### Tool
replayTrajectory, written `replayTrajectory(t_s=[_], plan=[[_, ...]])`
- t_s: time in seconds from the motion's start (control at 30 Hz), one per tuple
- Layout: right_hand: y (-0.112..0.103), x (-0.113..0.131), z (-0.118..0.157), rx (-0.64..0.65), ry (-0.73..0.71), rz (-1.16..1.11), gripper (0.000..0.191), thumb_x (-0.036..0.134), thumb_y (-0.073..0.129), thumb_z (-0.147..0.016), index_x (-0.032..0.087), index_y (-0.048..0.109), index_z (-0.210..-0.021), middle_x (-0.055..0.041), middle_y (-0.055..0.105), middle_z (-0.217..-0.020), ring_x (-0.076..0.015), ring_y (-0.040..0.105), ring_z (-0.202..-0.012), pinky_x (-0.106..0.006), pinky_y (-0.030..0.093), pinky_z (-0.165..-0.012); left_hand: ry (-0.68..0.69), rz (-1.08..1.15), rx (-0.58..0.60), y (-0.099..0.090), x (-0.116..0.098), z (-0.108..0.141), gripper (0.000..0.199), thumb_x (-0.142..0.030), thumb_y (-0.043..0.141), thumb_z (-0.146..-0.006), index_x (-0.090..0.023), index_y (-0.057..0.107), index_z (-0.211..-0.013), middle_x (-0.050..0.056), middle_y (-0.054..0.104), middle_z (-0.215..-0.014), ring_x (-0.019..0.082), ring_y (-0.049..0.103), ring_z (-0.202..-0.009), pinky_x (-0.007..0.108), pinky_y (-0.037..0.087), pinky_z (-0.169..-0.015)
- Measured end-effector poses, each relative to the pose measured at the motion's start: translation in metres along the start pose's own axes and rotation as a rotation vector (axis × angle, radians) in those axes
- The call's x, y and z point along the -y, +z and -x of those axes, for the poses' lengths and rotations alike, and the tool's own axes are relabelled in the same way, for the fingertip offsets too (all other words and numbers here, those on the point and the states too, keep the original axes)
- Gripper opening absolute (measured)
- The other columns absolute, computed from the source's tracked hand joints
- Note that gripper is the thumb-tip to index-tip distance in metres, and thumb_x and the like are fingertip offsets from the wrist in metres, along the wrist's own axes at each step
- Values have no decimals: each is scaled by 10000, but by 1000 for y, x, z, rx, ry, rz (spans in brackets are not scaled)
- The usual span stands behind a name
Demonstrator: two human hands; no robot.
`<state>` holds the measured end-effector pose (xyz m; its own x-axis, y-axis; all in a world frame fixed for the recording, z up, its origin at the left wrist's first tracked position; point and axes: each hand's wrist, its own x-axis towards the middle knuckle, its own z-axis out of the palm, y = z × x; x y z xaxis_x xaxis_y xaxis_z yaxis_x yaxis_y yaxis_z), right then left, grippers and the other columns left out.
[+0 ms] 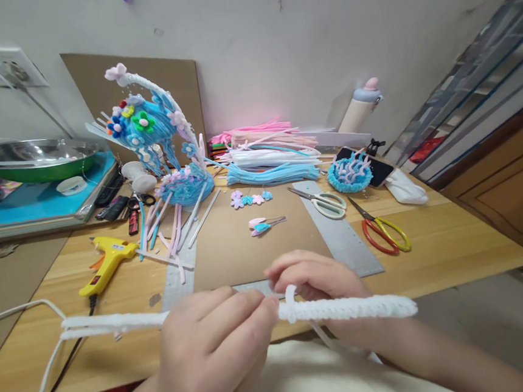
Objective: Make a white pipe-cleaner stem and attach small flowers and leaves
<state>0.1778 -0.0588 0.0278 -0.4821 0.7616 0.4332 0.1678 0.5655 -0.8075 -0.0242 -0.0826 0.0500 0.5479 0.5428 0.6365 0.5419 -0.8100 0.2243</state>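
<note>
My left hand (219, 340) is closed around a long white pipe-cleaner rod (358, 308), held level in front of me. To the left, the rod ends in separate straight stems; to the right, it is thickly wrapped in coils. A white pipe cleaner (291, 303) loops over the rod just right of my left thumb, with a loose length hanging below. Behind the rod, my right hand (318, 276) has its fingers curled in by this loop. Its thumb and the exact grip are partly hidden.
Brown cardboard (248, 258) bears small flowers (252, 199) and hair clips (264, 225). Beyond are pipe-cleaner bundles (273, 172) and a blue flowered ornament (154, 126). A yellow glue gun (109, 261) lies left; white-handled scissors (329, 205) and red-and-yellow scissors (383, 231) lie right.
</note>
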Motion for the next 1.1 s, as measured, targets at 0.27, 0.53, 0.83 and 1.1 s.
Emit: replayTrajectory(t_s=[0.27, 0.53, 0.83, 1.1], plan=[[0, -5, -1, -95, -90, 54, 238, 263, 419, -916, 170, 620, -1005, -10, 547, -669, -106, 492, -601, -214, 404, -537, -169, 259, 30, 2, -2, -4, 276, -26, 544, -747, -206, 556, -957, 9, 673, -775, 104, 584, -641, 214, 415, -581], [1, -4, -14, -170, -53, -102, 247, 343, 524, -867, 153, 678, -833, 12, 522, -554, -81, 425, -481, -196, 328, -438, -559, 480, 262, 4, -2, -13, 118, -203, 535, -796, -189, 638, -739, -32, 564, -549, 87, 469, -496, 197, 351, -497], [-9, -10, -29, 205, -52, -497, 201, 317, 604, -818, 139, 681, -766, 24, 490, -581, -67, 401, -512, -193, 320, -480, -872, 935, 442, 3, 5, -26, 177, -300, 594, -751, -150, 673, -699, -30, 555, -571, 82, 438, -540, 176, 346, -507], [-42, 0, -43, 662, 7, -180, 121, 216, 570, -834, 135, 660, -845, 9, 533, -646, -81, 476, -570, -201, 343, -526, -679, 481, 572, 3, 7, -25, 211, -285, 507, -793, -201, 687, -722, -16, 608, -592, 111, 487, -540, 208, 323, -499]])
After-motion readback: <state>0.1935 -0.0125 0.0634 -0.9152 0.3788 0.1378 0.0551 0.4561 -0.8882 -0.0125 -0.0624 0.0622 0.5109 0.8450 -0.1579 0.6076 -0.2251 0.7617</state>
